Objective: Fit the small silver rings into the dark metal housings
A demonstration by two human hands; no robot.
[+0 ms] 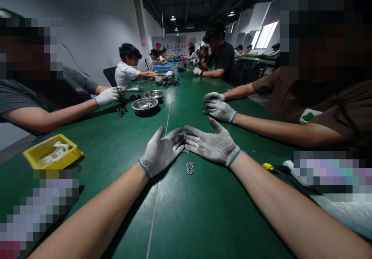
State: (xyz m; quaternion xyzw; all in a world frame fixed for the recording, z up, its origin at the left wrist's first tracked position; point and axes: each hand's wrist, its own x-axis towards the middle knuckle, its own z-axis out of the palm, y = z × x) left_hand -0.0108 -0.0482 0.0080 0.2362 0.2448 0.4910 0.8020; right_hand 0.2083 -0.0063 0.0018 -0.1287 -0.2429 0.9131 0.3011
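Both of my hands wear grey-white knit gloves with blue cuffs. My left hand (163, 149) is at the middle of the green table, thumb up and fingers stretched out to the right. Facing it, my right hand (213, 142) has its fingers extended to the left, so that the fingertips of both hands meet or nearly meet. Just under the fingertips lie a few small metal rings (186, 151), partly hidden by the gloves. Nearer to me, several small nut-like metal rings (190, 168) form an oval on the table. Neither hand appears to hold anything.
Two steel bowls (144, 104) stand ahead on the left, by small black parts (121, 111). A yellow bin (54, 152) with white contents sits at left. Co-workers' gloved hands (221, 109) are at work on the right and at far left (109, 96). A dark pile (167, 81) lies farther back.
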